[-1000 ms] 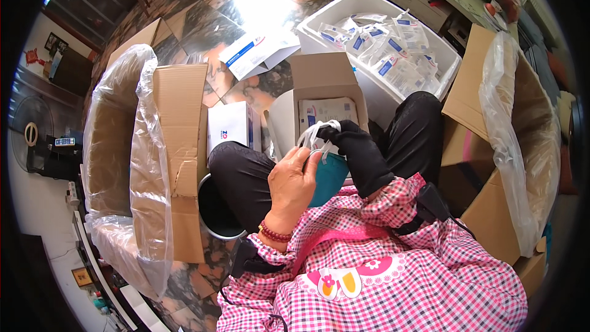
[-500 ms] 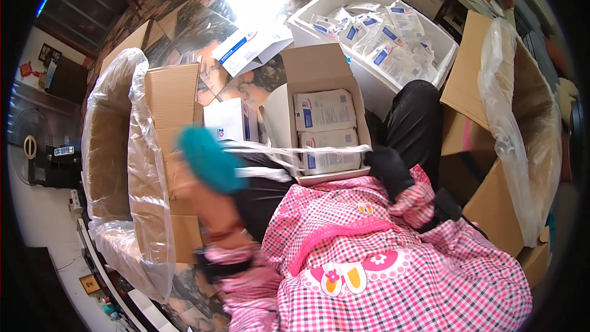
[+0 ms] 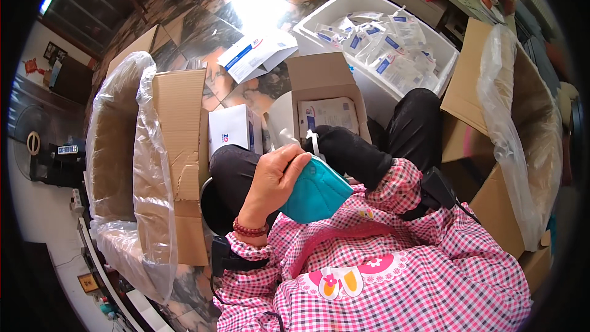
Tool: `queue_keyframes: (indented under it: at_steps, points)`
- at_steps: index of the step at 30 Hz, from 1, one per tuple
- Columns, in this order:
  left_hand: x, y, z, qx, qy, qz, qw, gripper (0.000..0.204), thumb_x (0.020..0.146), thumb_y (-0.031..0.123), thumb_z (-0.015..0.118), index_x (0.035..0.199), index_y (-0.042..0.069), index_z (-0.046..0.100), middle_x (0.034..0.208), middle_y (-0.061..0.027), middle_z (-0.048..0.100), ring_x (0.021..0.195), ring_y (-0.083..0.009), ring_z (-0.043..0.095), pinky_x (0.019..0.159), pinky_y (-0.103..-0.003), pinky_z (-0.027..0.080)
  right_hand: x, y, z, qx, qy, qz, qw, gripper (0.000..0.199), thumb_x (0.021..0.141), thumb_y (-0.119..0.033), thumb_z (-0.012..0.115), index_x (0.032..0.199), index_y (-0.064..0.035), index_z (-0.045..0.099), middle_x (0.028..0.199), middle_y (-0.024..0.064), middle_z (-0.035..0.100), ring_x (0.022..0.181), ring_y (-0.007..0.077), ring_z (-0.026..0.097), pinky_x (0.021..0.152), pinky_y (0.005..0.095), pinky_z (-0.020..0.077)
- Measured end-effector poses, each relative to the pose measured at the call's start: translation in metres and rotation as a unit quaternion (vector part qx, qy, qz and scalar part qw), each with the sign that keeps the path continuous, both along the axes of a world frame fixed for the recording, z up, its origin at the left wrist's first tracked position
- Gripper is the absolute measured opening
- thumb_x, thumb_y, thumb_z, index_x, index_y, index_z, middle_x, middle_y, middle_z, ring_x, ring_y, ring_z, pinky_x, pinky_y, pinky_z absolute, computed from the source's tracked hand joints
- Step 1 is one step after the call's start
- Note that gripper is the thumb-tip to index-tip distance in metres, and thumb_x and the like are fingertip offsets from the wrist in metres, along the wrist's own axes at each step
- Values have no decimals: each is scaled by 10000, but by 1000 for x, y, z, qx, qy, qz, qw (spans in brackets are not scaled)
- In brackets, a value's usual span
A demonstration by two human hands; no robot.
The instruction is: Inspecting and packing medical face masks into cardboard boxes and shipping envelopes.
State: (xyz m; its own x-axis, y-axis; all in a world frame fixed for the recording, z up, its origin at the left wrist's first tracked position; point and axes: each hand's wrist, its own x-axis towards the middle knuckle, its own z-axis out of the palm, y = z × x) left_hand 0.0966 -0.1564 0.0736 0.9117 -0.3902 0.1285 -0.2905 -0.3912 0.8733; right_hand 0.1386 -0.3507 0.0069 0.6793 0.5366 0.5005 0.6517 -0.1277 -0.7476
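Note:
My left hand point(image 3: 275, 177), bare with a beaded bracelet at the wrist, pinches a teal folded face mask point(image 3: 318, 192) by its upper edge between thumb and fingers. In a black glove, my right hand point(image 3: 347, 152) is closed at the mask's top corner. A white ear loop point(image 3: 314, 141) shows at its fingertips; the rest of the grip is hidden. Just beyond both hands an open white carton point(image 3: 319, 74) holds flat white printed packets point(image 3: 329, 114), partly covered by the hands.
A white foam box point(image 3: 452, 64) with several wrapped packets stands at far right. Plastic-lined cardboard boxes flank me at left point(image 3: 181, 147) and right point(image 3: 470, 92). A closed small white box point(image 3: 230, 130) stands beside the open carton; a flattened white carton point(image 3: 255, 55) lies on the floor.
My left hand has swung right with the mask, from the left side to my right hand. White straps stretched between the hands are now slack and mostly hidden.

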Motion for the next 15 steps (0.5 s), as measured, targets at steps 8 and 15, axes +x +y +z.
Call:
queue_keyframes:
  at_steps: [8, 15]
  points:
    - [-1, 6, -12, 20, -42, 77, 996, 294, 1021, 203, 545, 823, -15, 553, 657, -105, 481, 567, -203, 442, 554, -324, 384, -24, -11, 50, -28, 491, 64, 868, 223, 918, -61, 613, 1136, -20, 641, 916, 130, 683, 824, 249, 684, 755, 316, 530]
    - [-5, -12, -22, -182, 43, 153, 970, 328, 1028, 207, 566, 801, -29, 588, 618, 10, 399, 586, -60, 348, 515, -268, 305, -53, -10, 47, -94, 16, -35, 995, 196, 813, -63, 664, 1007, -45, 648, 799, 141, 664, 726, 339, 661, 659, 384, 526]
